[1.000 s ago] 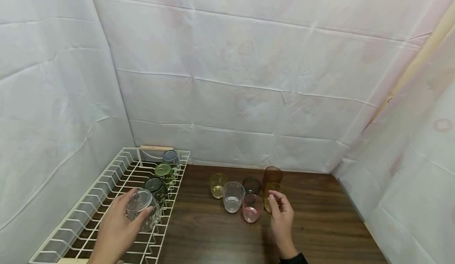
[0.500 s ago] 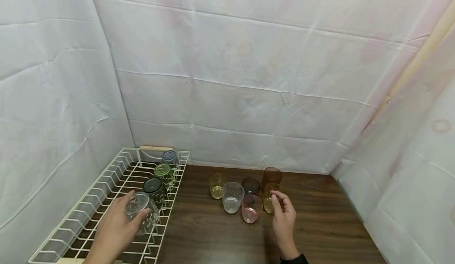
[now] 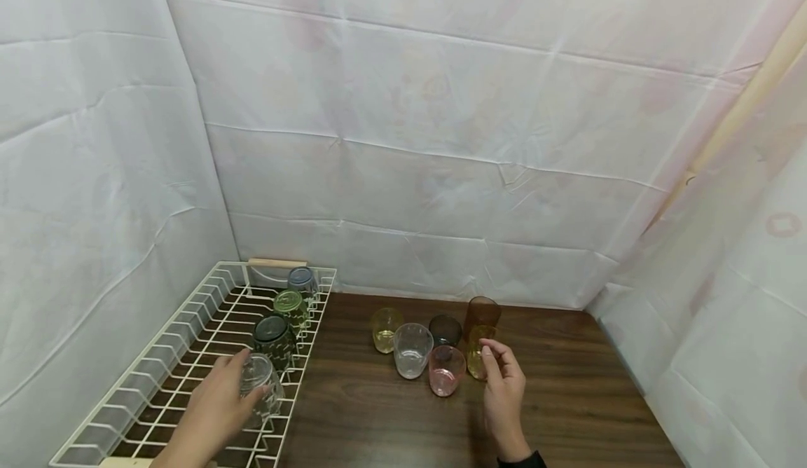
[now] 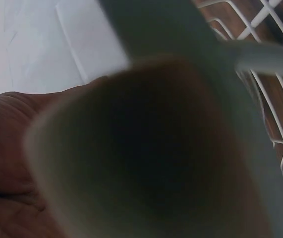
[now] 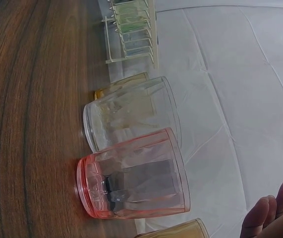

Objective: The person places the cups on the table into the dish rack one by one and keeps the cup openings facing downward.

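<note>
Clear and hard-walled, the upturned glass (image 3: 262, 370) was at the right edge of the wire rack (image 3: 307, 366), just beside the dark glass (image 3: 274, 335); whether its rim bore on the wires I could not tell. From my station I read the left hand (image 3: 214, 401) as grasping it, thumb and fingers about the base end; the left wrist view was too blurred to confirm. I judged it light, stiff, slippery and breakable, best taken by the side wall just under the base, with mild, even pressure. The right hand (image 3: 504, 387) held nothing, fingers loosely bent near the amber glass (image 3: 477, 359), which stood with the pink glass (image 3: 445, 373) toward the bench's (image 3: 567, 384) back edge.
</note>
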Demonstrator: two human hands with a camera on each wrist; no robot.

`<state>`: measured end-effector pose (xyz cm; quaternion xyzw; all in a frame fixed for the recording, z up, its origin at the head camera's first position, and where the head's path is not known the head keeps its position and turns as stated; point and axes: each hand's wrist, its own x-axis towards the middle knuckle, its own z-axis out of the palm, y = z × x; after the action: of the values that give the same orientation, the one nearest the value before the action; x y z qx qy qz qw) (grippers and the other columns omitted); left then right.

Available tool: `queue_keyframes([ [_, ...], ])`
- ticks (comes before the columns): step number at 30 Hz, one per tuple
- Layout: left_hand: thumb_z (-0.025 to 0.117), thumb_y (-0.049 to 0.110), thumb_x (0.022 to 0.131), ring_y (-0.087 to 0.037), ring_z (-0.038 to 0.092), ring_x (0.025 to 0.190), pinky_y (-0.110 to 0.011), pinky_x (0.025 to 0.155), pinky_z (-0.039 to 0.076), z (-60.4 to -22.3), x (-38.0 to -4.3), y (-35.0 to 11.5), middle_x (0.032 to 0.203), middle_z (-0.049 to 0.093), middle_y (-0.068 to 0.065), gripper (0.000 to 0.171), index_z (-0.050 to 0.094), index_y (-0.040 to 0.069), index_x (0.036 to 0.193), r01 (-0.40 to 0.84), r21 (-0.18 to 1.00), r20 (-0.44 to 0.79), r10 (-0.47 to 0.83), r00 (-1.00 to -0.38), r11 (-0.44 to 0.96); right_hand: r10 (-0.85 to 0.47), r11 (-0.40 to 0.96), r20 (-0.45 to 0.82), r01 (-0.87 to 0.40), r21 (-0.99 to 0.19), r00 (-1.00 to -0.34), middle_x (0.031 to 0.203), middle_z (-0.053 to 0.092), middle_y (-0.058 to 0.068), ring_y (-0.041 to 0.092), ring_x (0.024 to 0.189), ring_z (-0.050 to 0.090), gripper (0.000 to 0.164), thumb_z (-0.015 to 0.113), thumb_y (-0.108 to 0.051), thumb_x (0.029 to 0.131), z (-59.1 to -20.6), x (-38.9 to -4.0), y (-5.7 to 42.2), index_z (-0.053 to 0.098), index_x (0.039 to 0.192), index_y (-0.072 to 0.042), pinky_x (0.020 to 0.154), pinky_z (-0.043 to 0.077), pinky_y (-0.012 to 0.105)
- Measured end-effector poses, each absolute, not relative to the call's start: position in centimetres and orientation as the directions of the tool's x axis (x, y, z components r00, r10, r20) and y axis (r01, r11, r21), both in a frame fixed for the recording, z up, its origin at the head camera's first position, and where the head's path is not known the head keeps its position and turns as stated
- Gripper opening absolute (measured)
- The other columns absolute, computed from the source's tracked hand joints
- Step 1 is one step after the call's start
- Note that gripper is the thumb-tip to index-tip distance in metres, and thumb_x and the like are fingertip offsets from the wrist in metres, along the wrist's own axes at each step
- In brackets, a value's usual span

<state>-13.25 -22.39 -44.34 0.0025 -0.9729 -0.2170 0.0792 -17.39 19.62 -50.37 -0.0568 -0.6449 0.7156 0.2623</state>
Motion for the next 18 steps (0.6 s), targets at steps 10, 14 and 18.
queue_keyframes([
  [10,0.085,0.025,0.089,-0.055,0.067,0.106,-0.07,0.094,0.054,-44.7,-14.0,-22.7,0.126,0.056,-0.045,0.085,0.044,-0.023,0.146,0.038,0.4,0.122,-0.012,-0.992,0.916,0.44,-0.039,0.246,-0.292,-0.955,-0.863,0.095,0.065,-0.005,0.004,0.081,0.057,0.029,0.055,-0.011,0.112,-50.5,-17.4,19.6,0.065,0.124,0.013,0.064,0.049,0.019],
  [14,0.086,0.028,0.089,-0.055,0.066,0.105,-0.071,0.092,0.055,-45.0,-14.2,-23.1,0.123,0.058,-0.044,0.083,0.047,-0.022,0.143,0.053,0.401,0.148,-0.007,-0.989,0.915,0.437,-0.05,0.244,-0.294,-0.954,-0.866,0.094,0.064,-0.001,0.004,0.076,0.055,0.028,0.056,-0.011,0.112,-50.4,-17.5,19.6,0.065,0.123,0.014,0.064,0.049,0.019],
  [18,0.086,0.032,0.09,-0.056,0.066,0.106,-0.071,0.091,0.054,-45.4,-14.3,-23.4,0.122,0.059,-0.044,0.084,0.048,-0.022,0.142,0.053,0.416,0.172,-0.021,-0.985,0.908,0.433,-0.048,0.241,-0.289,-0.956,-0.868,0.091,0.064,-0.006,0.004,0.074,0.053,0.028,0.055,-0.011,0.112,-50.5,-17.5,19.6,0.065,0.122,0.013,0.063,0.049,0.019],
])
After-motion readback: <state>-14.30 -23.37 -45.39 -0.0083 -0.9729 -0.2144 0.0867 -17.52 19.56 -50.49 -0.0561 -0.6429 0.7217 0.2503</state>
